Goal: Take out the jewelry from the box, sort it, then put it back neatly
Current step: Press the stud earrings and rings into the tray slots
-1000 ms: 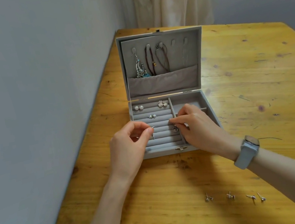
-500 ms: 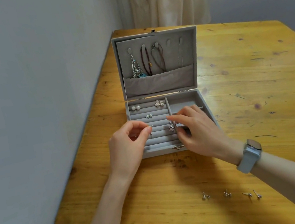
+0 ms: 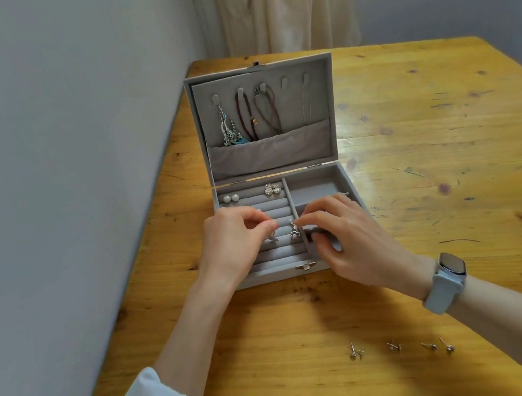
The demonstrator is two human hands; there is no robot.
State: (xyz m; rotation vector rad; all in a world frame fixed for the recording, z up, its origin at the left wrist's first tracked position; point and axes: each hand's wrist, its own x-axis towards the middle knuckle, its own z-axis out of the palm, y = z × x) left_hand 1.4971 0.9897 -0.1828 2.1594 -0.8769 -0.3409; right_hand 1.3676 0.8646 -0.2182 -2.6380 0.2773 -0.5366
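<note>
A grey velvet jewelry box (image 3: 347,176) stands open on the wooden table (image 3: 433,141). Necklaces and a silver pendant (image 3: 228,127) hang inside its lid. Pearl studs (image 3: 230,198) and heart earrings (image 3: 272,189) sit in the ring rolls at the back. My left hand (image 3: 232,244) hovers over the left rolls, its fingertips pinching a small silver piece. My right hand (image 3: 345,235) reaches across the divider and pinches a small silver earring (image 3: 294,231) in the rolls. Several silver stud earrings (image 3: 395,345) lie near the table's front edge.
A grey wall runs along the table's left side. A cream curtain (image 3: 282,0) hangs behind the far edge. A grey watch (image 3: 444,283) is on my right wrist. The box's right compartments hold nothing that I can see.
My left hand has shifted a little back over the rolls and now hides the middle earring. My right hand's fingertips have closed in on the silver earring by the divider.
</note>
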